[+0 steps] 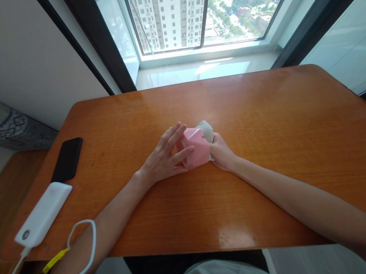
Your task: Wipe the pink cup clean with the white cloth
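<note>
My left hand (pixel 168 156) holds a small pink faceted object (pixel 196 147) from its left side, the fingers laid across it. What kind of object it is, I cannot tell; it looks glossy and box-like. At its right side my right hand (pixel 221 153) is closed on a crumpled white cloth or tissue (pixel 206 130). The white material bunches up against the pink object's top right edge. Part of it is hidden behind the object and my right fingers. Both hands are over the middle of the brown wooden table (pixel 273 126).
To the left on the table lie a black phone (pixel 67 159) and a white power bank (pixel 44 213). A white cable (pixel 94 247) with a yellow tag (pixel 56 260) loops over my left forearm. Beyond the table's far edge is a window (pixel 195 7).
</note>
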The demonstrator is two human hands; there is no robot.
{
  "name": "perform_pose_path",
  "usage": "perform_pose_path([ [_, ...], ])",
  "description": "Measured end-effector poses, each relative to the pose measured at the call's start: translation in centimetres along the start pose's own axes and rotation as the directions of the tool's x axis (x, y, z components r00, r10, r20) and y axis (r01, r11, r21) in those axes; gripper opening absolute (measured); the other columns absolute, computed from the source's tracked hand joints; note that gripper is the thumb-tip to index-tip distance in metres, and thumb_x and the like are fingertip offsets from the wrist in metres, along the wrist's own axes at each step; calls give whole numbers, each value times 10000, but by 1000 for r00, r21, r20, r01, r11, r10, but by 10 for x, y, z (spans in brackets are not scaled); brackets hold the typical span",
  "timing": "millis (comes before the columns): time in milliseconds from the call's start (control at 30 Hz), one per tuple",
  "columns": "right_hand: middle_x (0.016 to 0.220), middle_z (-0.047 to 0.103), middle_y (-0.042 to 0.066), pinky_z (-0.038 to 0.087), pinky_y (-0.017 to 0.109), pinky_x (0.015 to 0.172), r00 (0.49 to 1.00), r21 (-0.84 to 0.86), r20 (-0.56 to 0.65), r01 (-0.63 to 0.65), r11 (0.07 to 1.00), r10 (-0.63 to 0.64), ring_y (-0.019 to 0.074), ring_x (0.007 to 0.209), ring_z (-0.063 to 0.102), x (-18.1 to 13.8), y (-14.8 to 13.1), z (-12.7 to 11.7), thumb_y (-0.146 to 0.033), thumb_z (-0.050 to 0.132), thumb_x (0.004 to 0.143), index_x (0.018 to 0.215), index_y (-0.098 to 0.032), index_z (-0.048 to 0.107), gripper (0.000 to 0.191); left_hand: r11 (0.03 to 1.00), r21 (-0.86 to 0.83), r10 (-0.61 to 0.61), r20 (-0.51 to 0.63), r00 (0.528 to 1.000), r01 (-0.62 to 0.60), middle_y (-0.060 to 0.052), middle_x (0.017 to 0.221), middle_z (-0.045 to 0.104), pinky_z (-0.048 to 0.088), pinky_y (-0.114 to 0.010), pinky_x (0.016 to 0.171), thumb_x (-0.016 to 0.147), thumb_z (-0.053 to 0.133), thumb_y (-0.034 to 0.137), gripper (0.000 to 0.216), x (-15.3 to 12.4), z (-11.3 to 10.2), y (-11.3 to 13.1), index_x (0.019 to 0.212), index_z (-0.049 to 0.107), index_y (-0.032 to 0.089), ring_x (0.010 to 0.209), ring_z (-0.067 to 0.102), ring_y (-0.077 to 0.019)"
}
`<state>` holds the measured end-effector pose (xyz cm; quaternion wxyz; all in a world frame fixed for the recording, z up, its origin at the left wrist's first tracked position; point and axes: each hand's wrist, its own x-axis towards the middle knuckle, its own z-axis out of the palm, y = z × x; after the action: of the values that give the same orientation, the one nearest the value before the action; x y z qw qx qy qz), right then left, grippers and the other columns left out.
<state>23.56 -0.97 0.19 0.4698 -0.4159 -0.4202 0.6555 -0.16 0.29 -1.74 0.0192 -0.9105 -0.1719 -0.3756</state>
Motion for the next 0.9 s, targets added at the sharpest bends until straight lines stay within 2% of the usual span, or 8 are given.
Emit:
perform_pose_path([
  [100,679,646,-32,460,224,574,997,-39,68,-17,999,20,100,612,507,-2,1,-2,-442,1026,580,725,-180,682,456,999,38,21,-2,1000,-21,-95,1931,155,476,-672,1326,942,894,567,995,0,-3,2,1756,323,516,1751,314,-413],
  [167,695,651,-31,451,223,568,995,-61,95,-17,998,23,100,613,502,-3,3,-5,-446,1021,594,738,-176,700,444,999,43,19,-15,1000,-18,-107,1919,204,507,-638,1312,934,887,608,934,0,-4,3,1726,409,476,1721,373,-407],
  [300,720,667,-26,451,218,584,988,-68,155,-14,998,25,109,637,522,0,6,-9,-426,997,625,778,-168,744,393,999,34,16,-23,1000,-15,-160,1872,314,536,-645,1284,915,899,618,939,1,-4,4,1717,455,412,1674,442,-418],
  [467,713,667,-24,463,224,589,980,-69,196,-18,997,31,115,644,531,0,6,-10,-343,960,620,749,-168,748,303,996,83,14,-5,1000,-13,-162,1849,352,558,-634,1262,904,875,694,917,1,-6,5,1687,486,416,1652,474,-411],
  [633,663,633,-39,437,223,559,983,-95,186,20,995,-3,95,596,497,0,7,-11,-261,923,585,717,-165,742,244,993,58,-106,24,994,104,-151,1750,507,596,-638,1210,787,945,734,922,0,-5,5,1577,595,411,1556,582,-410],
  [700,643,616,-44,415,220,545,983,-119,183,50,992,-27,88,583,479,0,7,-11,-252,901,604,699,-167,732,212,989,29,-144,3,990,144,-169,1714,542,615,-631,1183,739,960,759,983,1,-4,7,1570,596,382,1506,625,-414],
  [900,599,588,-51,399,223,522,984,-169,169,81,982,-52,82,556,448,-1,0,-8,-272,856,627,668,-175,719,173,963,-123,-247,-45,968,240,-212,1605,610,631,-596,1156,700,981,763,1195,9,-4,15,1669,452,307,1417,690,-415],
])
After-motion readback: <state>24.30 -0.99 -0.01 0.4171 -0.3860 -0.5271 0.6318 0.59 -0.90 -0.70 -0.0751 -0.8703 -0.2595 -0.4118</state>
